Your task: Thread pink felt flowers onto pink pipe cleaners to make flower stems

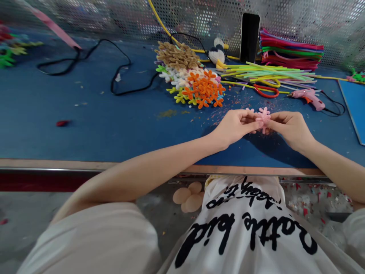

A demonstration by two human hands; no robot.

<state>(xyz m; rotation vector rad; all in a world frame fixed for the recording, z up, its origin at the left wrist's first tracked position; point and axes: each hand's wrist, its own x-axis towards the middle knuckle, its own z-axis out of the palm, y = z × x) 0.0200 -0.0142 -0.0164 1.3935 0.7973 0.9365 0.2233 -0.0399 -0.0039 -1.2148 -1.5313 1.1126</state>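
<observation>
Both hands meet just above the blue table, pinching a small pink pipe-cleaner flower [264, 117]. My left hand [236, 123] is closed on its left side, thumb on the petals; another bit of pink fuzzy petals [250, 110] shows behind those fingers. From the other side my right hand [291, 127] grips the flower between thumb and fingers. Its stem or back is partly hidden by the fingertips. Beyond the hands lies a heap of finished-looking flowers, with orange flowers [205, 89] in front and brown flowers [178, 55] behind.
A pink glue gun [309, 98] lies right of red-handled scissors [266, 91]. Behind are loose yellow and green pipe cleaners [256, 71], bundled pipe cleaners [291, 51] and an upright phone [249, 37]. A black cord [119, 64] crosses the table [114, 121]. A blue board [355, 102] sits right.
</observation>
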